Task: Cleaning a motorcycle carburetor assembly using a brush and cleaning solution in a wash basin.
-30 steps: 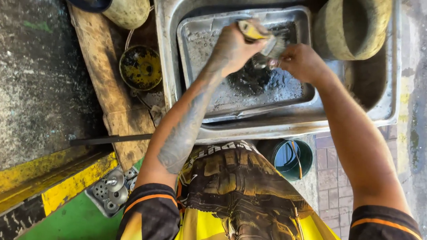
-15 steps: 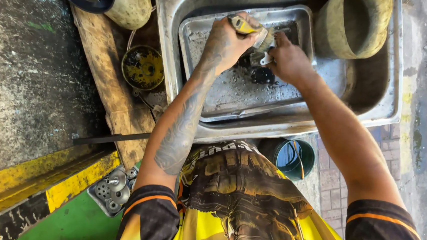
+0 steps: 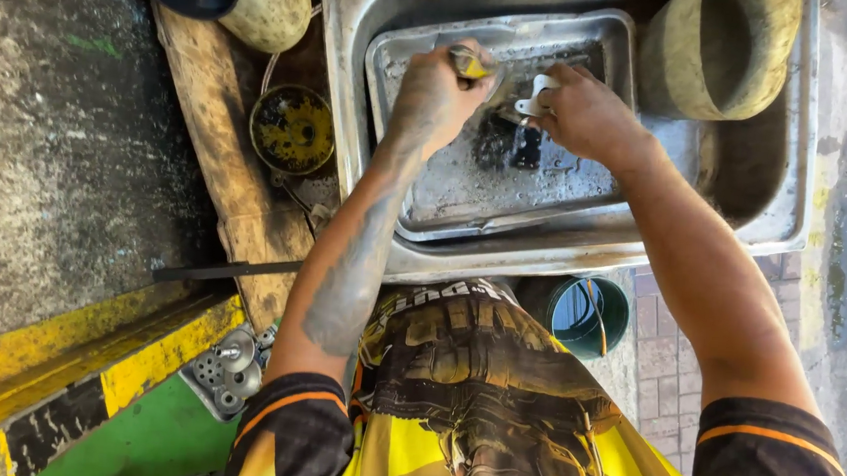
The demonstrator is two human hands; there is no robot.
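Now, head view: left hand (image 3: 433, 95) is clenched round a yellow-handled brush (image 3: 472, 65), and versus half a second ago the handle has swung from lying flat to pointing nearly up, bristles down and mostly hidden behind the fist. Right hand (image 3: 586, 110) pinches a small pale metal fitting (image 3: 536, 99) at its fingertips; it has shifted slightly away from the body and turned the part so a light lug shows. My read: the scrubbing goes on, just on a fresh face of the part.

The fitting sits between the two hands, touching the right fingertips, just beside the left knuckles. Below both hands lies the shallow metal tray (image 3: 585, 195), wet, with a dark part (image 3: 527, 148) in a dirty puddle just under the fitting. The tray rests in a steel sink (image 3: 773, 208). A yellowish bucket (image 3: 719, 55) stands beyond the right hand; a grimy round tin (image 3: 292, 129) sits left of the left forearm, a teal pot (image 3: 587, 314) under the right forearm.
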